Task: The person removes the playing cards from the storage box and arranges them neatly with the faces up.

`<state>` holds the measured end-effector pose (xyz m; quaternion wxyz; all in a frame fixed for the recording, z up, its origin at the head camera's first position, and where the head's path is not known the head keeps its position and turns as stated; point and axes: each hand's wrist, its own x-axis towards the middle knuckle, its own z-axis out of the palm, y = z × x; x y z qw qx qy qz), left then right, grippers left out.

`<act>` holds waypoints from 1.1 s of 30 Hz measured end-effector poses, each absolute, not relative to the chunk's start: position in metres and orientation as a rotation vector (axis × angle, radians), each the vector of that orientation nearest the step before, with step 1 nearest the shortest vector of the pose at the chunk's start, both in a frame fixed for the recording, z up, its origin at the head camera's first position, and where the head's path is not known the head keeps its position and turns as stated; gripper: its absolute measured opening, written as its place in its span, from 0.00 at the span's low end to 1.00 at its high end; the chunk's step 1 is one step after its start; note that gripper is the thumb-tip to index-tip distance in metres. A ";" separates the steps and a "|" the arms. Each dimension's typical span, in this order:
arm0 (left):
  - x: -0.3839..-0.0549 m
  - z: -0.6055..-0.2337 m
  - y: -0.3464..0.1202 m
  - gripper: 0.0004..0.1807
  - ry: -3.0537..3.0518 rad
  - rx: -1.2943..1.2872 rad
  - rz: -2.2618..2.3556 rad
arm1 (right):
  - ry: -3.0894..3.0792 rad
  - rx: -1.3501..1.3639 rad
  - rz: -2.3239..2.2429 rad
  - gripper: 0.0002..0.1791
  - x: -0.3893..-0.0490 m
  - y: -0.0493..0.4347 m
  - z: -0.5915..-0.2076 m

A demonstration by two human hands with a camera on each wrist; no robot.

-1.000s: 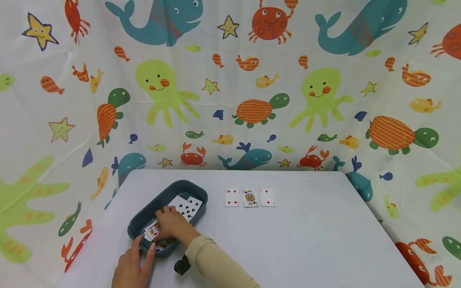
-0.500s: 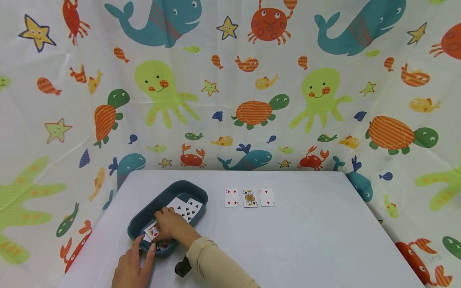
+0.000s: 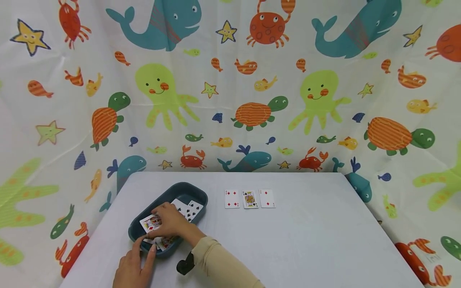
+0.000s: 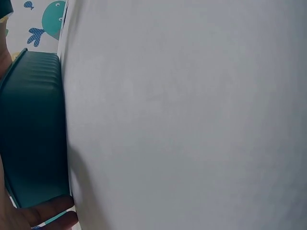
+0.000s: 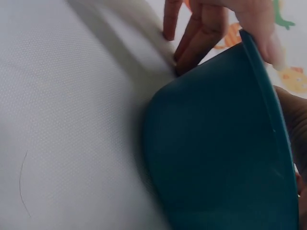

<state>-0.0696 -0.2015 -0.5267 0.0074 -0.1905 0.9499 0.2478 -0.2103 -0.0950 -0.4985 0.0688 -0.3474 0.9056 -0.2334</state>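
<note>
A dark teal tray (image 3: 194, 190) stands on the table's left half with several playing cards in it. Over its near-left part, my right hand (image 3: 172, 222) pinches a face playing card (image 3: 147, 224) with a red diamond. Spade cards (image 3: 194, 209) lie face up toward the tray's far end, and more cards lie partly hidden beneath my right hand. Outstretched, the thumb and index finger of my left hand (image 3: 131, 269) touch the tray's near-left corner. The right wrist view shows left fingers (image 5: 206, 28) beside the tray's outer wall (image 5: 216, 134).
Right of the tray, three cards lie face up in a row: a diamond card (image 3: 232, 199), a king (image 3: 250, 199) and another diamond card (image 3: 267, 199). The white table (image 3: 306, 236) ends at a curtain (image 3: 223, 88) printed with sea animals.
My right hand has shifted slightly up and left, and the face card has risen with it and turned. My left hand has stayed at the tray corner. The head view has tilted slightly.
</note>
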 end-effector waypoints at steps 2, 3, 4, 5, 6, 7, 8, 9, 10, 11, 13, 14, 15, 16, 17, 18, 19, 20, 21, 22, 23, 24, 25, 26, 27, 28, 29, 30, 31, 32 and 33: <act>-0.068 -0.527 -0.202 0.42 2.979 -0.592 0.782 | 2.724 -1.023 -0.762 0.40 -0.210 -0.095 -0.498; -0.068 -0.527 -0.203 0.42 2.985 -0.591 0.785 | 2.722 -1.010 -0.797 0.40 -0.211 -0.094 -0.498; -0.068 -0.528 -0.202 0.42 2.983 -0.585 0.788 | 2.720 -0.989 -0.835 0.40 -0.211 -0.092 -0.498; -0.069 -0.529 -0.202 0.42 2.977 -0.582 0.789 | 2.717 -0.972 -0.874 0.40 -0.212 -0.090 -0.497; -0.069 -0.529 -0.202 0.42 2.975 -0.578 0.788 | 2.707 -0.956 -0.921 0.40 -0.213 -0.087 -0.496; -0.069 -0.529 -0.202 0.42 2.973 -0.577 0.783 | 2.694 -0.941 -0.971 0.39 -0.214 -0.085 -0.495; -0.070 -0.530 -0.202 0.42 2.969 -0.580 0.777 | 2.684 -0.931 -1.015 0.39 -0.214 -0.083 -0.494; -0.070 -0.530 -0.202 0.42 2.970 -0.579 0.772 | 2.674 -0.930 -1.052 0.39 -0.215 -0.081 -0.494; -0.070 -0.530 -0.202 0.42 2.970 -0.581 0.766 | 2.663 -0.934 -1.089 0.39 -0.216 -0.079 -0.493; -0.070 -0.530 -0.203 0.42 2.973 -0.583 0.761 | 2.650 -0.937 -1.127 0.39 -0.216 -0.077 -0.492; -0.069 -0.530 -0.204 0.42 2.977 -0.585 0.750 | 2.625 -0.957 -1.183 0.38 -0.217 -0.073 -0.490; -0.069 -0.529 -0.204 0.42 2.975 -0.583 0.749 | 2.616 -0.971 -1.202 0.38 -0.217 -0.071 -0.489; -0.069 -0.529 -0.205 0.42 2.974 -0.580 0.751 | 2.609 -0.985 -1.216 0.38 -0.217 -0.069 -0.489; -0.070 -0.529 -0.205 0.43 2.971 -0.580 0.752 | 2.603 -0.999 -1.228 0.38 -0.216 -0.068 -0.488; -0.070 -0.529 -0.205 0.43 2.967 -0.579 0.755 | 2.598 -1.011 -1.237 0.38 -0.216 -0.066 -0.487; -0.070 -0.529 -0.205 0.43 2.964 -0.578 0.758 | 2.594 -1.024 -1.242 0.38 -0.215 -0.064 -0.486; -0.070 -0.529 -0.205 0.43 2.959 -0.579 0.759 | 2.590 -1.036 -1.248 0.38 -0.214 -0.063 -0.485; -0.070 -0.528 -0.204 0.43 2.954 -0.581 0.763 | 2.581 -1.043 -1.260 0.38 -0.213 -0.061 -0.485; -0.070 -0.528 -0.204 0.43 2.950 -0.586 0.766 | 2.570 -1.048 -1.277 0.38 -0.211 -0.060 -0.484; -0.070 -0.528 -0.204 0.43 2.945 -0.591 0.768 | 2.552 -1.044 -1.303 0.38 -0.210 -0.058 -0.483; -0.070 -0.528 -0.203 0.43 2.941 -0.594 0.769 | 2.529 -1.035 -1.334 0.38 -0.208 -0.056 -0.482; -0.070 -0.528 -0.203 0.44 2.938 -0.596 0.770 | 2.499 -1.022 -1.372 0.38 -0.206 -0.054 -0.481; -0.070 -0.528 -0.203 0.44 2.937 -0.599 0.770 | 2.464 -1.011 -1.415 0.38 -0.205 -0.052 -0.480; -0.070 -0.528 -0.203 0.44 2.938 -0.600 0.772 | 2.426 -0.994 -1.460 0.38 -0.203 -0.050 -0.478; -0.070 -0.528 -0.204 0.44 2.940 -0.600 0.771 | 2.391 -0.979 -1.500 0.38 -0.201 -0.047 -0.477; -0.070 -0.528 -0.204 0.44 2.944 -0.598 0.772 | 2.360 -0.969 -1.537 0.38 -0.199 -0.044 -0.476; -0.070 -0.529 -0.205 0.44 2.949 -0.594 0.772 | 2.331 -0.961 -1.572 0.37 -0.198 -0.042 -0.474; -0.070 -0.529 -0.205 0.43 2.953 -0.591 0.773 | 2.313 -0.956 -1.602 0.37 -0.196 -0.038 -0.473; -0.070 -0.529 -0.205 0.43 2.958 -0.589 0.775 | 2.293 -0.954 -1.633 0.37 -0.195 -0.035 -0.472; -0.069 -0.529 -0.205 0.43 2.962 -0.587 0.774 | 2.276 -0.948 -1.664 0.36 -0.194 -0.031 -0.471; -0.069 -0.529 -0.206 0.43 2.964 -0.586 0.774 | 2.264 -0.946 -1.692 0.36 -0.193 -0.027 -0.470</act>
